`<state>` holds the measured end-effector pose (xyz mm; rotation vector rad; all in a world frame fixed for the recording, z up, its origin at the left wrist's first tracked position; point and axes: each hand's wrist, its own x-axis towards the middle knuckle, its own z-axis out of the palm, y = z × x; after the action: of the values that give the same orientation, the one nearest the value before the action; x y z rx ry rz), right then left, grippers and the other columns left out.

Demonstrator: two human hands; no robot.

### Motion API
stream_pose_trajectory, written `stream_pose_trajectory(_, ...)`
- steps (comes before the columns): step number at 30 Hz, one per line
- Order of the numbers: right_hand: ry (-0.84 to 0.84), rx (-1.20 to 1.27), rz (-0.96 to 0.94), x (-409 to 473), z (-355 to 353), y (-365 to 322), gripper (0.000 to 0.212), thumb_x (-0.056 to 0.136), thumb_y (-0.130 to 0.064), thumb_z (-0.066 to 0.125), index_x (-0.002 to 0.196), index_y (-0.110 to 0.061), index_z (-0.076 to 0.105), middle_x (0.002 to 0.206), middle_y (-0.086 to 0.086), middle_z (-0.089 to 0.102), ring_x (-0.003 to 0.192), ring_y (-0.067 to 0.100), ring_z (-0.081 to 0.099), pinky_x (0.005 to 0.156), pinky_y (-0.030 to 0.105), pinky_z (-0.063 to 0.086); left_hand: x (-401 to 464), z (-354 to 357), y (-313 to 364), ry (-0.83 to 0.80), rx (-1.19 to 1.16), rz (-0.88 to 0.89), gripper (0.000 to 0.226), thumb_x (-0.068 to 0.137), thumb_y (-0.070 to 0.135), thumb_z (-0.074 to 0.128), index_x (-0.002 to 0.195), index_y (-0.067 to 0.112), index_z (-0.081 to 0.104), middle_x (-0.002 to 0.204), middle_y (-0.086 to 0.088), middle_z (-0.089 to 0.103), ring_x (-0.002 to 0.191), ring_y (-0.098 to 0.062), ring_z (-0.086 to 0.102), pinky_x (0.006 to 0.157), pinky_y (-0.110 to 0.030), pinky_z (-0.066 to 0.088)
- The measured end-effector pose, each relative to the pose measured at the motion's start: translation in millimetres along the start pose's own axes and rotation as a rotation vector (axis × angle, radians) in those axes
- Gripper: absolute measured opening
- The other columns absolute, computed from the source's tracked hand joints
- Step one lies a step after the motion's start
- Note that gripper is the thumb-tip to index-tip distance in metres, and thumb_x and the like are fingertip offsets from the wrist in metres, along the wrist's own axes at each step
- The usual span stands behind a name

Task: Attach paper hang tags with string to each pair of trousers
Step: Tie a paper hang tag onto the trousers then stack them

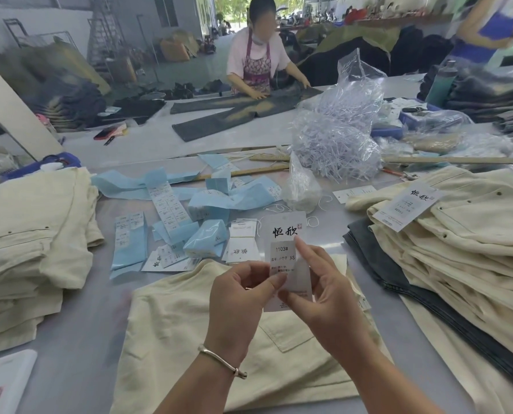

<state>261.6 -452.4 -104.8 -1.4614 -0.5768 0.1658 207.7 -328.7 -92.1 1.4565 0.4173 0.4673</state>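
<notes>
I hold a white paper hang tag (285, 231) upright above a folded cream pair of trousers (189, 339) lying in front of me. A size sticker reading 1103# XS (282, 258) sits on the tag's face. My left hand (240, 300) pinches the tag's lower left edge. My right hand (321, 282) grips the right side, its forefinger pressing the sticker's top corner. A white string (312, 220) loops from the tag's top.
Stacks of cream trousers lie at left (25, 249) and right (458, 240), the right one topped by a tagged pair. Blue sticker backings (171, 210) and loose tags (243, 249) litter the middle. A bag of plastic fasteners (339, 130) stands beyond. Another person (258, 55) folds dark trousers opposite.
</notes>
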Motion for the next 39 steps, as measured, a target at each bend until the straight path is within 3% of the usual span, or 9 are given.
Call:
stream_pose_trajectory(4, 0.041, -0.001, -0.057, -4, 4, 4, 0.081, 0.075, 0.017, 0.067, 0.136, -0.03, 0.042, 0.124, -0.007, 0.052, 0.113, 0.015, 0.06, 0.087, 0.029, 0.055, 1, 1, 2, 0.021, 0.129, 0.064, 0.013, 0.069, 0.007, 0.084, 0.073, 0.014, 0.074, 0.074, -0.004, 0.074, 0.067, -0.017, 0.066, 0.067, -0.031, 0.056)
stream_pose_trajectory(9, 0.099, -0.035, -0.139, -10, 10, 5, 0.071, 0.082, 0.009, 0.063, 0.138, -0.029, 0.041, 0.124, -0.017, 0.052, 0.117, 0.012, 0.059, 0.09, 0.021, 0.052, -4, 5, 4, 0.086, 0.434, 0.271, 0.021, 0.067, 0.023, 0.087, 0.072, 0.024, 0.066, 0.066, 0.013, 0.066, 0.056, -0.004, 0.051, 0.056, -0.011, 0.038)
stream_pose_trajectory(15, 0.153, -0.039, -0.205, -12, 17, -1, 0.071, 0.085, 0.014, 0.057, 0.143, -0.023, 0.039, 0.127, -0.013, 0.051, 0.12, 0.01, 0.056, 0.091, 0.019, 0.051, -11, 7, 2, 0.213, 0.563, 0.464, 0.031, 0.069, 0.033, 0.085, 0.087, 0.034, 0.059, 0.097, 0.009, 0.055, 0.08, -0.007, 0.056, 0.067, -0.01, 0.042)
stream_pose_trajectory(20, 0.144, -0.036, -0.211, -12, 21, -3, 0.07, 0.087, 0.014, 0.056, 0.144, -0.022, 0.036, 0.129, -0.011, 0.049, 0.122, 0.014, 0.055, 0.095, 0.025, 0.051, -17, 9, -2, 0.204, 0.487, 0.429, 0.042, 0.075, 0.03, 0.081, 0.106, 0.036, 0.054, 0.114, 0.008, 0.049, 0.101, -0.018, 0.058, 0.08, -0.037, 0.054)
stream_pose_trajectory(24, 0.172, -0.007, -0.147, -15, 20, 1, 0.075, 0.082, 0.014, 0.064, 0.143, -0.02, 0.039, 0.13, -0.004, 0.051, 0.115, 0.014, 0.059, 0.09, 0.021, 0.052, -10, 2, 3, 0.121, 0.33, 0.166, 0.101, 0.062, 0.039, 0.086, 0.143, 0.047, 0.026, 0.117, 0.007, 0.056, 0.093, -0.014, 0.065, 0.074, -0.029, 0.056)
stream_pose_trajectory(27, 0.145, 0.04, -0.099, -17, 19, 3, 0.08, 0.076, 0.013, 0.07, 0.141, -0.023, 0.041, 0.127, 0.001, 0.055, 0.111, 0.023, 0.063, 0.087, 0.029, 0.055, -4, -4, 4, -0.029, 0.055, 0.001, 0.068, 0.062, 0.029, 0.084, 0.125, 0.016, 0.06, 0.095, -0.005, 0.073, 0.084, -0.021, 0.072, 0.067, -0.028, 0.057)
stream_pose_trajectory(30, 0.107, 0.279, 0.073, -16, 17, -4, 0.077, 0.066, 0.003, 0.076, 0.135, -0.021, 0.052, 0.122, 0.009, 0.065, 0.103, 0.026, 0.067, 0.081, 0.034, 0.057, -5, -7, -1, -0.192, -0.173, -0.096, 0.028, 0.074, 0.014, 0.076, 0.1, 0.004, 0.073, 0.097, -0.021, 0.073, 0.088, -0.037, 0.071, 0.073, -0.035, 0.058)
stream_pose_trajectory(33, 0.079, 0.761, 0.342, -6, 9, -13, 0.062, 0.06, -0.006, 0.078, 0.12, -0.012, 0.065, 0.113, 0.016, 0.07, 0.099, 0.025, 0.067, 0.076, 0.028, 0.056, -5, -9, -4, -0.233, -0.23, -0.124, 0.03, 0.07, 0.015, 0.077, 0.098, 0.005, 0.076, 0.101, -0.023, 0.072, 0.09, -0.03, 0.069, 0.076, -0.032, 0.056)
stream_pose_trajectory(39, 0.064, 0.603, 0.402, 9, 1, -20, 0.046, 0.057, 0.0, 0.077, 0.101, -0.012, 0.076, 0.095, 0.017, 0.073, 0.081, 0.023, 0.069, 0.068, 0.029, 0.057, -8, -9, -11, -0.31, -0.135, -0.032, 0.026, 0.069, 0.021, 0.082, 0.089, 0.006, 0.077, 0.085, -0.015, 0.074, 0.077, -0.018, 0.066, 0.067, -0.025, 0.053)
